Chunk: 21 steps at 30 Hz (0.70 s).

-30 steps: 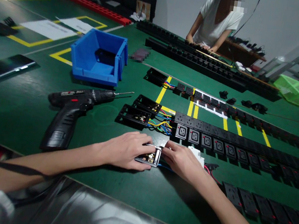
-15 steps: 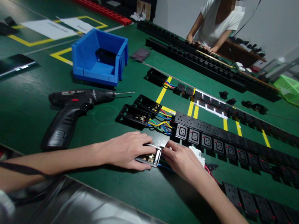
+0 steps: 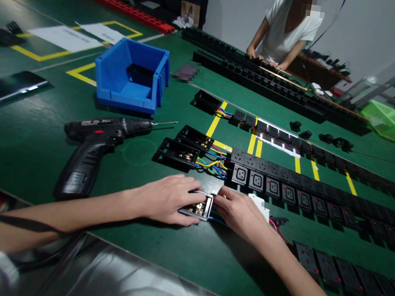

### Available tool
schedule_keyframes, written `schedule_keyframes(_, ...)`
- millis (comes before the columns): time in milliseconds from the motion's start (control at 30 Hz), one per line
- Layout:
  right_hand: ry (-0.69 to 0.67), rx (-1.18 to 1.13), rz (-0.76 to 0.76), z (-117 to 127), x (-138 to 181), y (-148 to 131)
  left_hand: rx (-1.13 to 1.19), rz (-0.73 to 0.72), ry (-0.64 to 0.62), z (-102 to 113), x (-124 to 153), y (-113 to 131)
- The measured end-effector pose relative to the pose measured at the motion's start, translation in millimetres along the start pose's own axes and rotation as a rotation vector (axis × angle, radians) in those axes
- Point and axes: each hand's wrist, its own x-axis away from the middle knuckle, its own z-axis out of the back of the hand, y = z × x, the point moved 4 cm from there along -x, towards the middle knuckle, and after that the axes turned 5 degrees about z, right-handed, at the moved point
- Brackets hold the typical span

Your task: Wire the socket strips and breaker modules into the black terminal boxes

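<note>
My left hand [image 3: 167, 197] grips a small terminal block module [image 3: 198, 208] with brass contacts on the green table [image 3: 26, 141]. From the right, the fingertips of my right hand [image 3: 241, 213] pinch the same module's edge, over a white part [image 3: 260, 205] and red and blue wires. Just beyond lies a long black socket strip [image 3: 310, 196] with coloured wires running to two open black frames [image 3: 182, 148].
A black cordless screwdriver [image 3: 96, 144] lies left of my hands. Behind it stands a blue bin [image 3: 131, 77]; a phone [image 3: 2, 89] lies far left. More socket strips cross the table. A person in a white shirt [image 3: 287, 27] works at the far side beside a green tray [image 3: 392, 121].
</note>
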Motion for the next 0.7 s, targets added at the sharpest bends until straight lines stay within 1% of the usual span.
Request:
schedule_keyframes(467,-0.028,0.043,-0.013,5.6,-0.5,-1.9,-0.061,-0.005,0.006,0.9,1.9,2.8)
schedule_keyframes(700,-0.035,0.034,0.004,3.8,-0.6,-3.4,-0.061,-0.004,0.006,-0.2,1.2,1.7)
